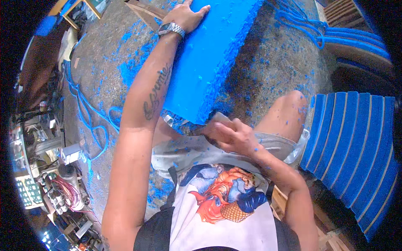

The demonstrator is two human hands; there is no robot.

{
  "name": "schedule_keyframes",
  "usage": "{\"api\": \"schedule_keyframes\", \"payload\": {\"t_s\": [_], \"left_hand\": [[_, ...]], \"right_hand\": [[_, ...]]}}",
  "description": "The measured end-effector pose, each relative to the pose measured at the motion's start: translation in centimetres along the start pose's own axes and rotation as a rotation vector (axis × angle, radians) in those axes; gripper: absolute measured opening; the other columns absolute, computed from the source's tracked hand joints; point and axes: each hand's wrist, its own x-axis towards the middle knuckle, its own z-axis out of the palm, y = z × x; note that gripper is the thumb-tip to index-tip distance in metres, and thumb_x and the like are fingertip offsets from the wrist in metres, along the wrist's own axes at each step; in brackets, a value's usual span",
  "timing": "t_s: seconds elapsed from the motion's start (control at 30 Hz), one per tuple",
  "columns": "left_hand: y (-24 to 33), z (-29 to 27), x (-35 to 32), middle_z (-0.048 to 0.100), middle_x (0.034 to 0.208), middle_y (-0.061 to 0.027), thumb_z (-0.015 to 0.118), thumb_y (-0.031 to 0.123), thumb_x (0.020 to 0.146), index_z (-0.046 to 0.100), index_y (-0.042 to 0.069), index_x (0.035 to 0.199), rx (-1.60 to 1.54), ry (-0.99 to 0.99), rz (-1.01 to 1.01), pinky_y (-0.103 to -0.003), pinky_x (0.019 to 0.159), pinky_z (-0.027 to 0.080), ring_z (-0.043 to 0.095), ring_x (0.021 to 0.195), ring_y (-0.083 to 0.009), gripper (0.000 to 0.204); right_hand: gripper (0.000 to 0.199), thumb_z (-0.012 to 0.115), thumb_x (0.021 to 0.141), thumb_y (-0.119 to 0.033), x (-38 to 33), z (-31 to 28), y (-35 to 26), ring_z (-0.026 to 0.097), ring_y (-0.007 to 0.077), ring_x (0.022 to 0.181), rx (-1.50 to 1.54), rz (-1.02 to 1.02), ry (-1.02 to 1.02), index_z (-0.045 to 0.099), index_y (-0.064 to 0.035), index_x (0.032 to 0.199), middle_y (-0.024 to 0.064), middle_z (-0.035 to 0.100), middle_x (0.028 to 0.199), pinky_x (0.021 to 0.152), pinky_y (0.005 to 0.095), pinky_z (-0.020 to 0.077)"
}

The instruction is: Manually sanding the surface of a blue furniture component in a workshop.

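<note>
The blue slab lies in the middle of the scene, its long axis running from the near end, in front of the person's lap, to beyond the far limit of the view. Its top face is smooth, with a few small raised flecks; its right side is rough and crumbly along the visible length.

The left hand rests at the slab's far left edge, thumb spread from the fingers and laid over the top face (the fingertips run out of view). A metal watch sits on that wrist. The right hand is just beside the near end of the slab, fingers curled around a pale piece; blur hides its exact kind.

The floor is grey-brown, rough and stained, with blue crumbs scattered on it, densest left of the slab. Loose blue cord trails along the left, and a looped blue bundle lies far right. On the right stands a curved row of blue-faced boards. The left side is cluttered: a small white box, a coil of reddish wire and, at the far left, a wooden frame.
</note>
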Motion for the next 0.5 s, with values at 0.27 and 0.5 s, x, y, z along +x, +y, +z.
{"api": "schedule_keyframes", "payload": {"t_s": [0.27, 0.5], "left_hand": [[-0.2, 0.3, 0.7, 0.059, 0.126, -0.0248, 0.054, 0.059, 0.085, 0.044, 0.009, 0.143, -0.048, -0.07, -0.052, -0.042, 0.097, 0.047, 0.059, 0.115, -0.0365, 0.077], [-0.3, 0.8, 1.0, 0.059, 0.125, -0.0265, 0.054, 0.059, 0.085, 0.044, 0.009, 0.142, 0.024, 0.023, -0.028, -0.042, 0.098, 0.046, 0.059, 0.115, -0.0374, 0.077]], "right_hand": [[0.071, 0.083, 0.066, -0.029, -0.5, 0.8, 0.3, 0.059, 0.0294, 0.073, 0.085, -0.004, -0.077, 0.054, -0.0253, 0.13, 0.0118, 0.054, 0.092, 0.06, 0.0401, 0.0546], [0.081, 0.078, 0.07, -0.02, 0.3, 2.4, -1.4, 0.06, 0.0332, 0.081, 0.109, 0.216, 0.165, 0.04, -0.0169, 0.141, 0.0157, 0.054, 0.099, 0.067, 0.042, 0.0542]]}}
